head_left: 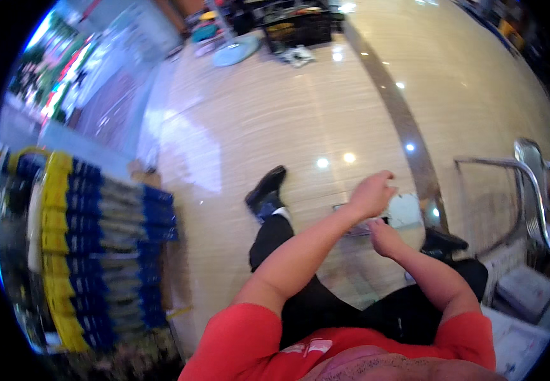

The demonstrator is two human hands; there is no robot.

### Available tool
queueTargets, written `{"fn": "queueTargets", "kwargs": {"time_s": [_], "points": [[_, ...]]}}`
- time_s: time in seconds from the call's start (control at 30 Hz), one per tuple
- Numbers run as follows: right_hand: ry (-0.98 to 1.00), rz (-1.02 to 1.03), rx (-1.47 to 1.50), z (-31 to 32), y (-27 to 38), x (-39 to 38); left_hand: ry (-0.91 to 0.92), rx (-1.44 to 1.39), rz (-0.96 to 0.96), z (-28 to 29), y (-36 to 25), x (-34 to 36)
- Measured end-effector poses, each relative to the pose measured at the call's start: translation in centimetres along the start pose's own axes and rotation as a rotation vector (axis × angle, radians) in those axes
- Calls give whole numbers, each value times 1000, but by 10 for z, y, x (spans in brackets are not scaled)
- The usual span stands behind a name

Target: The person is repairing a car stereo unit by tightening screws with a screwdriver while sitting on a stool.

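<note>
My left hand (pixel 372 195) is raised in front of me, its fingers curled in at the tips. What it holds, if anything, is too small to make out. Just nearer to me, my right hand (pixel 387 239) is closed, with its fingertips at a small dark and white bit (pixel 380 221) that I cannot name. Beyond both hands lies a pale, flat, rounded piece (pixel 405 211), partly covered by them. A clear, glassy area shows between my legs, too blurred to tell apart from the floor.
Stacked yellow, blue and grey packs (pixel 110 247) stand on the left. To the right are a metal-framed chair (pixel 532 184) and a white box (pixel 526 292). A round stand base (pixel 235 52) and a black crate (pixel 297 32) sit far off on the glossy tiled floor (pixel 275 108).
</note>
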State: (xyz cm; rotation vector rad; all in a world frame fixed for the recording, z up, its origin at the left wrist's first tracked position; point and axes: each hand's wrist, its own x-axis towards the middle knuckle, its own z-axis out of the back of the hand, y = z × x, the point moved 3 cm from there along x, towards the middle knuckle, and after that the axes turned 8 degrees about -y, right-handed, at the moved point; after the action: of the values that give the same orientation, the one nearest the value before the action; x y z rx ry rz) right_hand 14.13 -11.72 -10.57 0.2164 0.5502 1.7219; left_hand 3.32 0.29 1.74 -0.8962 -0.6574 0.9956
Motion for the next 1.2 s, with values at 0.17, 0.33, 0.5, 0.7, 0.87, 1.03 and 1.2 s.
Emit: {"fn": "queueTargets", "kwargs": {"time_s": [0.17, 0.33, 0.5, 0.7, 0.87, 1.03, 1.2], "points": [[8, -30, -7, 4, 11, -4, 12, 15, 26, -3, -1, -3], [29, -61, -104, 9, 13, 1, 42, 13, 59, -1, -5, -6], [-16, 23, -10, 16, 18, -1, 42, 16, 57, -4, -6, -2], [48, -69, -51, 12, 7, 5, 31, 14, 39, -10, -1, -1], [-12, 27, -24, 17, 18, -2, 51, 16, 45, -11, -1, -3], [3, 13, -33, 2, 7, -1, 76, 38, 73, -8, -5, -6], [18, -20, 18, 12, 10, -1, 66, 39, 48, -18, -1, -1]]}}
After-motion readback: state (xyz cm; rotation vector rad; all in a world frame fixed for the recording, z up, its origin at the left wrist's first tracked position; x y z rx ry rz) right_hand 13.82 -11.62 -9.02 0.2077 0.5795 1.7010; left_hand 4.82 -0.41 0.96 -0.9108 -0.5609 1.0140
